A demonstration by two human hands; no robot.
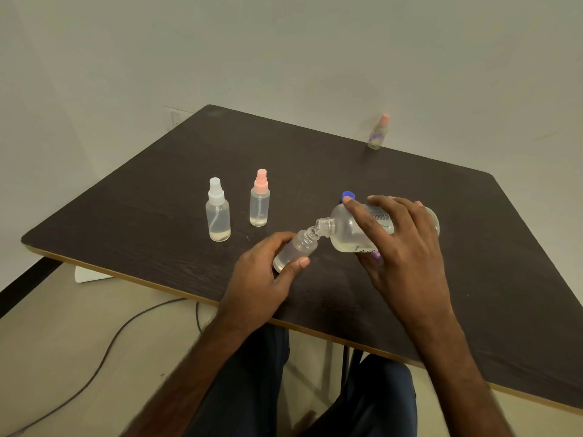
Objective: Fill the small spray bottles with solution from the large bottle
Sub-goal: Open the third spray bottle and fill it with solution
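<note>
Now | my left hand (262,272) curls round the uncapped small bottle (295,250), tilted, near the table (142,200) front edge | my right hand (400,244) grips the tipped large bottle (347,230), mouths meeting | white-capped spray bottle (217,212) and pink-capped spray bottle (260,200) at 10 o'clock | bare top at 3 o'clock

— What stands on the surface (151,203)?
— The left spray bottle (217,214) and right spray bottle (260,205), side by side, left of the hands.
— And nearer?
— The open small bottle (296,249), in the left hand (258,279), meets the large bottle (344,228), in the right hand (403,244). A cap (348,195) lies behind it; a lone bottle (378,135) stands far right.
</note>
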